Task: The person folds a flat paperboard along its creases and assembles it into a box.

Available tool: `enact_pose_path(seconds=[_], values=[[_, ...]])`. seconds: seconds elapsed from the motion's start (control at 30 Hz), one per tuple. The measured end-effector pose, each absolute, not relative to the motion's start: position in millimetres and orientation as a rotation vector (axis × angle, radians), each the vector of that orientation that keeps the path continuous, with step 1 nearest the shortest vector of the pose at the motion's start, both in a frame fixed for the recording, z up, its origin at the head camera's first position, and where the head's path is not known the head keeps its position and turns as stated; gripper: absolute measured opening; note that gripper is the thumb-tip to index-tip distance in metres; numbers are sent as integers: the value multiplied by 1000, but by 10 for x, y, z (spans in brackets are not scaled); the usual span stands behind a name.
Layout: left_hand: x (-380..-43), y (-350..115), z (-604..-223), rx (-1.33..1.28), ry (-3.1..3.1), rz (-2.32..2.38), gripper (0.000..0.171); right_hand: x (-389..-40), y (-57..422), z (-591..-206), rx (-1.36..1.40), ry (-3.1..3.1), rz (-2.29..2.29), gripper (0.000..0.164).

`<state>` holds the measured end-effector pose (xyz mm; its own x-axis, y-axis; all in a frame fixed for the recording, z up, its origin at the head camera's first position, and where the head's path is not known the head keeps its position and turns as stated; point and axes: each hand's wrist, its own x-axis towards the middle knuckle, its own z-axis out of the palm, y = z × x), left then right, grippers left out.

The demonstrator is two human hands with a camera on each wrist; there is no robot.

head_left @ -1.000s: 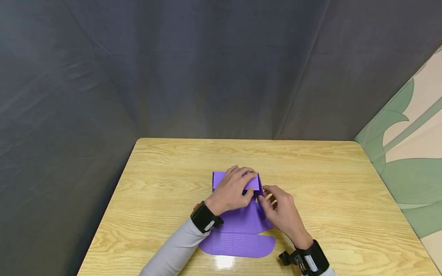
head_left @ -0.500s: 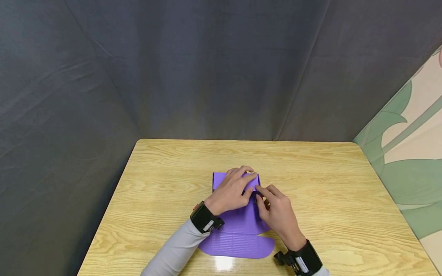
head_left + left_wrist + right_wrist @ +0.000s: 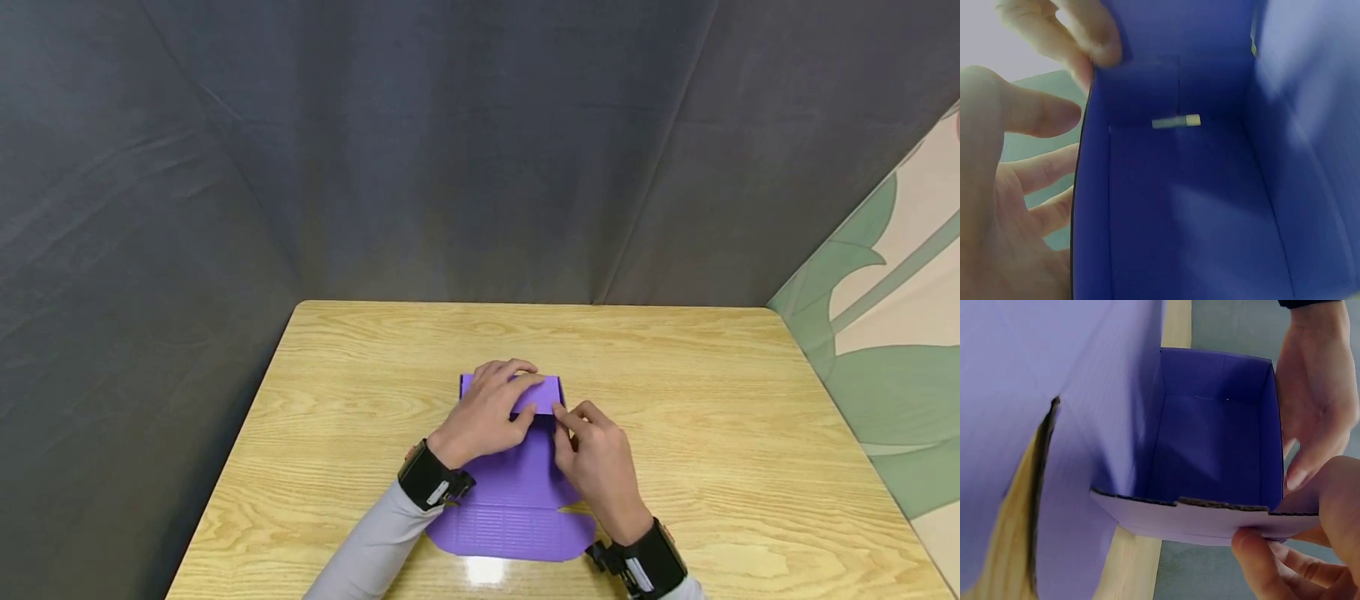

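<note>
A purple cardboard box (image 3: 542,394), partly folded, lies on the table with its lid flap (image 3: 517,533) spread flat toward the person. My left hand (image 3: 483,417) rests on the outside of the far wall, fingers stretched along it and thumb near its edge. With thumb and forefinger, my right hand (image 3: 600,458) pinches the corner where the right side wall (image 3: 1197,519) meets that far wall. In the left wrist view the box interior (image 3: 1191,206) shows bare inner faces and a small light slot (image 3: 1175,121) at the base of one wall.
The wooden table (image 3: 360,358) extends around the box on all sides. Behind it hangs a dark grey curtain (image 3: 480,150), and a leaf-patterned cloth (image 3: 885,392) is at the right. Black camera straps (image 3: 431,475) circle both wrists.
My right hand has moved left and in, bringing the right side wall up against the far wall's corner. My left hand has shifted slightly left along the far wall.
</note>
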<state>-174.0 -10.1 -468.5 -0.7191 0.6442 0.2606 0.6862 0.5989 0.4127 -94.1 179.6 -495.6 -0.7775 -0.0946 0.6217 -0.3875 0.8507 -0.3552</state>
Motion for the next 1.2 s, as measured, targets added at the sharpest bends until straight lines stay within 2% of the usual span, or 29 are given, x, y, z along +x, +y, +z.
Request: enact_pose_path(seconds=[0.2,0.4,0.67,0.9,1.1,1.2], values=[[-1729,-384,-4751,-841,-2677,-820,41,-942,1819,-4935,333,-2429,694,27],[-1664,-635,-4895,-603,-2693,-1201,51,-930,1843,-4930,323,-2431,708,29],[-1630,-819,-5052,-661,-2686,-1583,63,-944,1875,-4972,356,-2413,720,32],[-1648,-887,-5083,-737,-2676,-1715,74,-938,1889,-4981,286,-2468,769,48],[-1659,-892,-5094,-727,-2684,-1677,72,-932,1888,-4973,224,-2485,864,30],[-1672,-885,-5097,-719,-2693,-1657,72,-940,1906,-4977,243,-2463,873,28]])
